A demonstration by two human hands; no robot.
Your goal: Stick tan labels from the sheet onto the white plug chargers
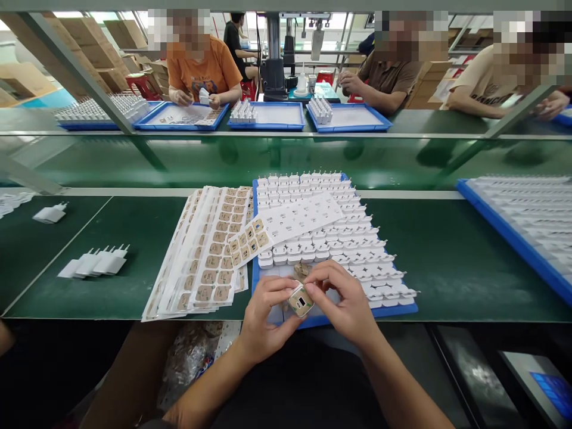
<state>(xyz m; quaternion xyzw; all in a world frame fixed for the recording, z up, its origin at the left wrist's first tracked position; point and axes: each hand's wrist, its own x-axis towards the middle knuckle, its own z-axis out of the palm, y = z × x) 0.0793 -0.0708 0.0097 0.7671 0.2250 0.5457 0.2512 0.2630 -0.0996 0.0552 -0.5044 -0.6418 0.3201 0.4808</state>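
Note:
A small white charger plug [301,301] sits between my two hands at the near edge of a blue tray [254,280]. My left hand [263,319] grips it from the left, with a tan sticker on its upturned face. My right hand [344,298] pinches its right side with thumb and fingertips. The tray holds several rows of white plugs [339,238]. Across them lies a partly used sticker sheet [286,223]. A fanned stack of sticker sheets [205,253] rests just left of the tray.
Several finished plugs [96,262] lie in a row on the green mat at left, one more plug [50,213] farther back. Another blue tray of plugs [522,220] is at right. Three seated people work at blue trays [268,116] across the green belt.

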